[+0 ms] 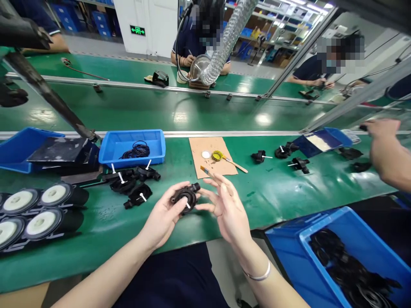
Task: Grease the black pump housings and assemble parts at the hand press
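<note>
My left hand (pixel 167 214) grips a round black plastic part (pixel 188 200) with a side spout and a short white pin, the thumb resting across its face. My right hand (pixel 229 209) is close on the right, its fingertips at or near the part's edge. Between its fingers is a small brush (pixel 205 170), bristles pointing up and left. Beyond the hands lies a cardboard sheet (pixel 196 147) bearing a tin of yellowish paste (pixel 217 155), a white lid (pixel 206 154) and a second brush (pixel 236 164). Several similar black parts (pixel 141 196) sit to the left.
A blue tray (pixel 105 147) contains black rings (pixel 138 149). Large black cylinders with cream discs (pixel 54 193) stand at left. More black parts (pixel 300 164) lie at right, near another person's arm (pixel 390 154). A blue crate (pixel 289 244) is at lower right. Co-workers sit across the bench.
</note>
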Action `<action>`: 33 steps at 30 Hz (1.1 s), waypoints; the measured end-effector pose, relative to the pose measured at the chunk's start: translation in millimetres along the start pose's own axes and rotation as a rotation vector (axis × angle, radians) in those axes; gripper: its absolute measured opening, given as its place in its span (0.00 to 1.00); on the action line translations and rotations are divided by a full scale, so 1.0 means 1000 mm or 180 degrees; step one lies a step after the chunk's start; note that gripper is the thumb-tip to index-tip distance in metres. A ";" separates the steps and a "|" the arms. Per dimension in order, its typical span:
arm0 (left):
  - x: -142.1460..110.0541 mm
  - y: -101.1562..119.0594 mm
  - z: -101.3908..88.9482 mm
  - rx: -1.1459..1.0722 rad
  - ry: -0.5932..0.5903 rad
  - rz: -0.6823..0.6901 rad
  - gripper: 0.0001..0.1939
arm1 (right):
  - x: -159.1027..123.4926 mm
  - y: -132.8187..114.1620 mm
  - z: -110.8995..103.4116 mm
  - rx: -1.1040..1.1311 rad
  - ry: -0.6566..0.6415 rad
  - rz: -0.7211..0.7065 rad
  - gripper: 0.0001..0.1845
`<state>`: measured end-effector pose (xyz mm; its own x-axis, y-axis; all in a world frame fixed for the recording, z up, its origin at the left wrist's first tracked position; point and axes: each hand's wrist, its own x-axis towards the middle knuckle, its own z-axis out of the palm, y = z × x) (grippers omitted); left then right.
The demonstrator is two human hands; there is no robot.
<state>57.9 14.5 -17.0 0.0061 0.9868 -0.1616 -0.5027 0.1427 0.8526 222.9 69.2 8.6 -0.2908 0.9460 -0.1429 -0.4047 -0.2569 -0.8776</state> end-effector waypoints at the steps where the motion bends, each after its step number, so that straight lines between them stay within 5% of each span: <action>1: -0.003 0.003 -0.003 -0.0274 0.0037 -0.0141 0.24 | 0.003 -0.003 -0.004 -0.0068 0.0049 -0.0088 0.19; 7: -0.014 0.013 -0.019 -0.0444 -0.0157 -0.0411 0.45 | 0.020 -0.019 -0.025 -0.0293 0.0479 -0.0517 0.14; 14: -0.021 0.024 -0.025 -0.0111 -0.0574 -0.0793 0.36 | 0.025 -0.025 -0.028 -0.0253 0.0481 -0.0383 0.19; 17: -0.020 0.023 -0.030 0.0002 -0.0685 -0.0640 0.31 | 0.027 -0.025 -0.028 -0.0257 0.0459 -0.0325 0.19; 21: -0.017 0.018 -0.034 0.0087 -0.0618 -0.0336 0.30 | 0.029 -0.026 -0.029 -0.0125 0.0458 -0.0330 0.17; 33: -0.027 0.017 -0.033 -0.0439 -0.0393 -0.0718 0.22 | 0.034 -0.035 -0.018 -0.0609 0.0004 -0.0655 0.14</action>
<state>21.1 -12.3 -14.4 0.2319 0.9344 -0.2704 -0.5894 0.3562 0.7251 242.9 113.5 26.5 -0.2184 0.9747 0.0468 -0.2841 -0.0177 -0.9586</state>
